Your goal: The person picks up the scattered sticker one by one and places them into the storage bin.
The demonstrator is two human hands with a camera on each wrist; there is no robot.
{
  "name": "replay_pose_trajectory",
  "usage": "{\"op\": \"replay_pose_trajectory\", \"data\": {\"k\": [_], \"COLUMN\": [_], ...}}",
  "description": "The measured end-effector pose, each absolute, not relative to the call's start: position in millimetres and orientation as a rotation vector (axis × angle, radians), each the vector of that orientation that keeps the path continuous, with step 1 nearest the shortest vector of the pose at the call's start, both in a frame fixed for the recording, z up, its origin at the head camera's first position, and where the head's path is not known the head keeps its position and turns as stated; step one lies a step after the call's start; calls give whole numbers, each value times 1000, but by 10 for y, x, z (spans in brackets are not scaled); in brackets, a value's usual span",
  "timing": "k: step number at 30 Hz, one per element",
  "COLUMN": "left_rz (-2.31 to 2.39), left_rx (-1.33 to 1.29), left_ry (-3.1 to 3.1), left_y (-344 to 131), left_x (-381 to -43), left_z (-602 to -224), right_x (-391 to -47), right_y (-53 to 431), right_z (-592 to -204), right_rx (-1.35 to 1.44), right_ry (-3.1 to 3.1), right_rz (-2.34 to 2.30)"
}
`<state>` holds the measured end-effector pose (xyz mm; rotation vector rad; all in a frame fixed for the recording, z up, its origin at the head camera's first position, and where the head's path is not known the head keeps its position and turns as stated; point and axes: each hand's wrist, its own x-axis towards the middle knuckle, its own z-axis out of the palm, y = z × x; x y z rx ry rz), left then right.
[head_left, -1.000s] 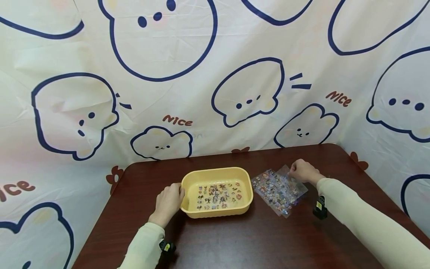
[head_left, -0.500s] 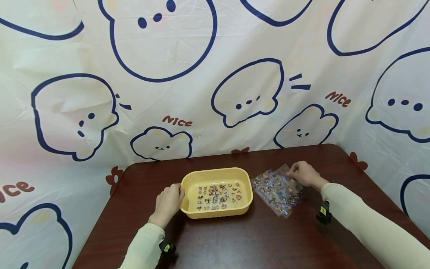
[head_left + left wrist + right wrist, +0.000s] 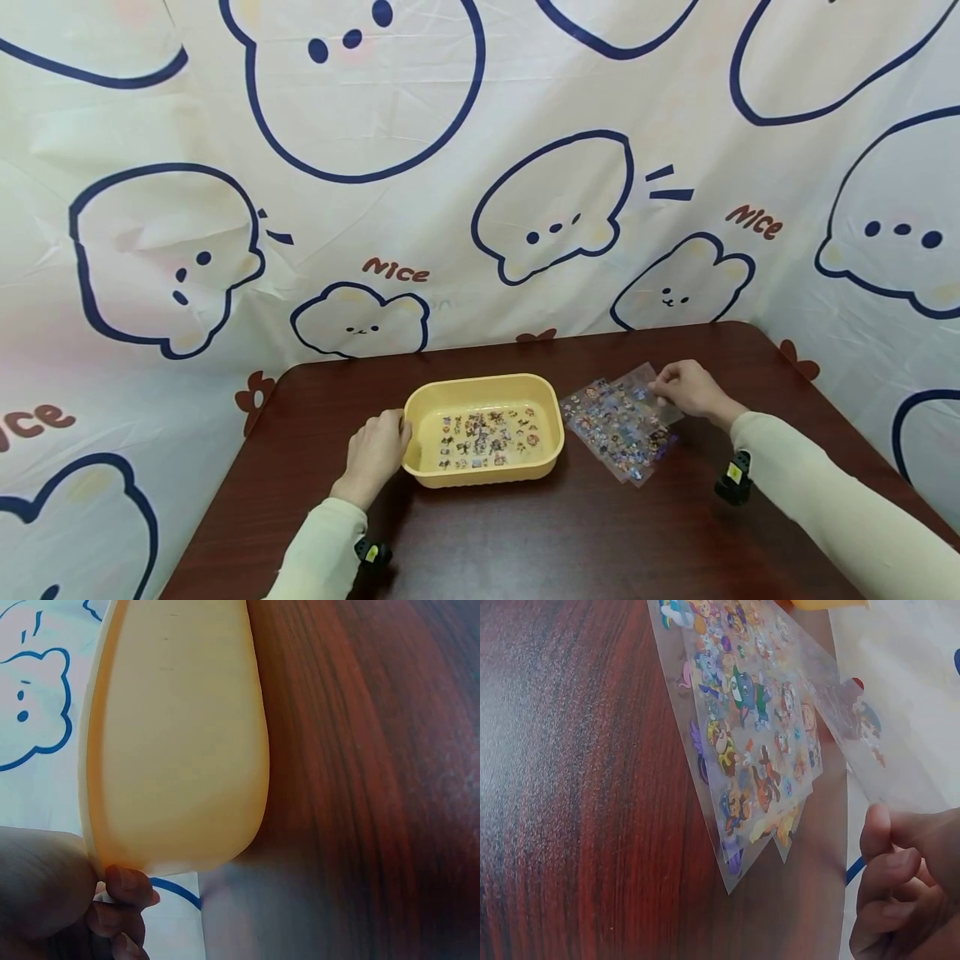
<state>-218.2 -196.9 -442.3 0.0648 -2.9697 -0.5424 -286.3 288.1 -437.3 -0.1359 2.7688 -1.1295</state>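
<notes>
My left hand (image 3: 371, 454) grips the left rim of a yellow plastic tub (image 3: 483, 479). In the left wrist view the thumb and curled fingers (image 3: 129, 883) pinch the tub's edge. Small colourful cartoon stickers (image 3: 487, 437) show on the tub's floor. Right of the tub lies an overlapping stack of clear sticker sheets (image 3: 611, 425). My right hand (image 3: 693, 389) pinches the corner of one clear sticker sheet (image 3: 866, 731) between thumb and finger. That sheet is partly raised off the stack, and few stickers show on its visible part.
The dark wooden table (image 3: 570, 542) reaches back to a white curtain (image 3: 450, 217) printed with blue bear outlines. The curtain also stands along both sides. Each forearm wears a small black wrist camera (image 3: 733, 479).
My right hand has moved a little to the right, and the pinched sheet has shifted and risen at its corner. The left hand and the tub have stayed put.
</notes>
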Motion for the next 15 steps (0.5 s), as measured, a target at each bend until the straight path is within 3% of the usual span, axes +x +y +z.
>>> {"op": "replay_pose_trajectory", "data": {"k": [15], "left_rz": [-529], "left_rx": [61], "left_ry": [-2971], "left_y": [-1966], "left_x": [-2190], "left_z": [-4417], "right_x": [-2828], "right_y": [2907], "right_z": [-4286], "right_rx": [-149], "right_ry": [2787], "right_rz": [-1204]}}
